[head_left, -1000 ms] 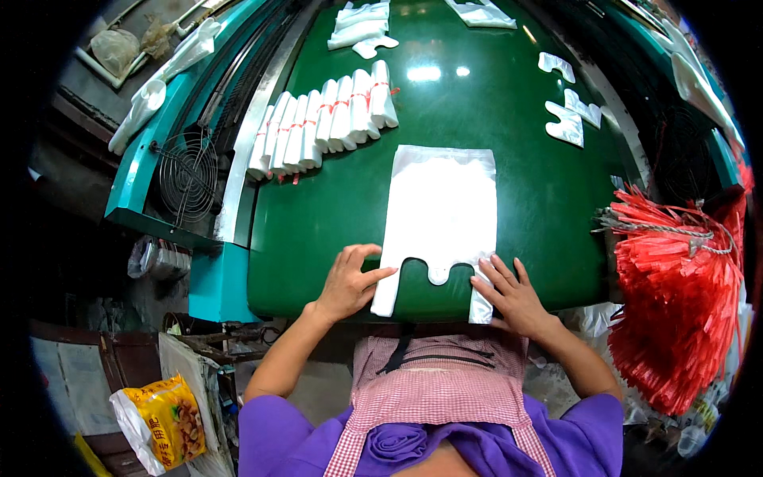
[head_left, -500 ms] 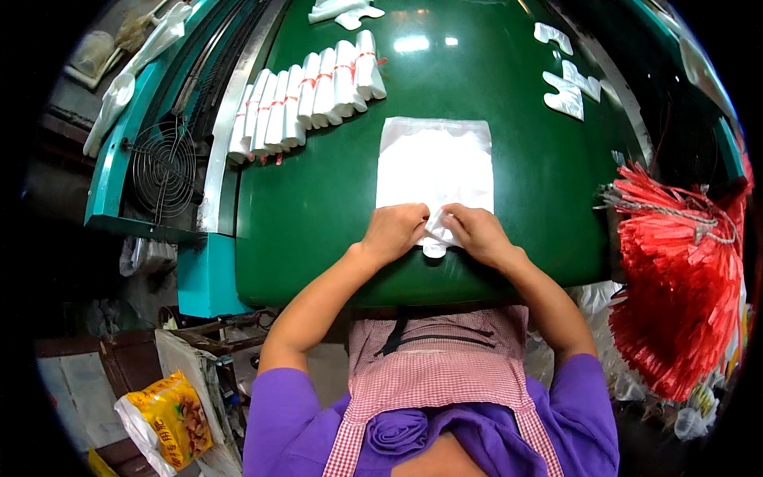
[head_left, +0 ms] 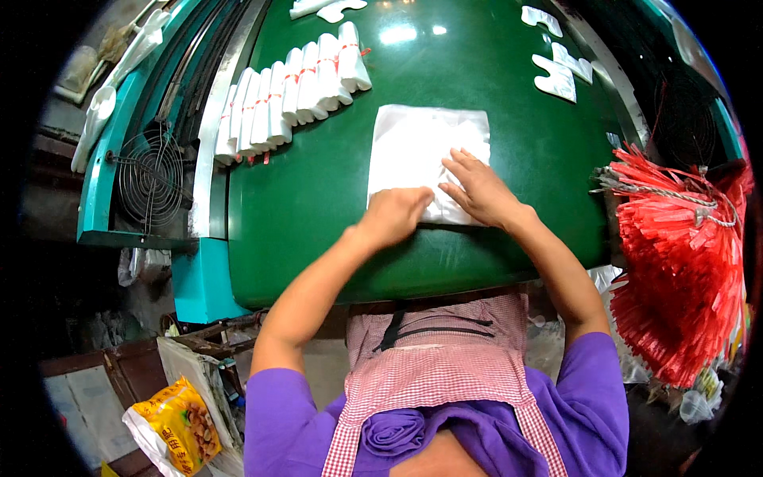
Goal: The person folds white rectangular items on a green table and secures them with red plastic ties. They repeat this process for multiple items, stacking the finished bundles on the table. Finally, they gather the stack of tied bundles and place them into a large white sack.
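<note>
- Folded stack of white plastic bags (head_left: 421, 151) lay flat on the green tabletop (head_left: 318, 199), near its front edge.
- Left hand (head_left: 395, 216) was curled, knuckles up, pressing the stack's near edge.
- Right hand (head_left: 479, 189) lay flat, fingers spread, on the stack's right half.
- Row of tied white bag bundles (head_left: 290, 91) lay upper left.
- Red strips (head_left: 675, 270) hung at the right.
- Yellow packet (head_left: 179, 425) sat below on the floor side; contents unclear.

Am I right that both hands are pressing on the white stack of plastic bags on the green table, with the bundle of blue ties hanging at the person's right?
Not quite: the ties are red, not blue, as the head view shows. The rest holds: the left hand and right hand both press on the white stack of plastic bags on the green table, and the bundle hangs at the person's right.
</note>
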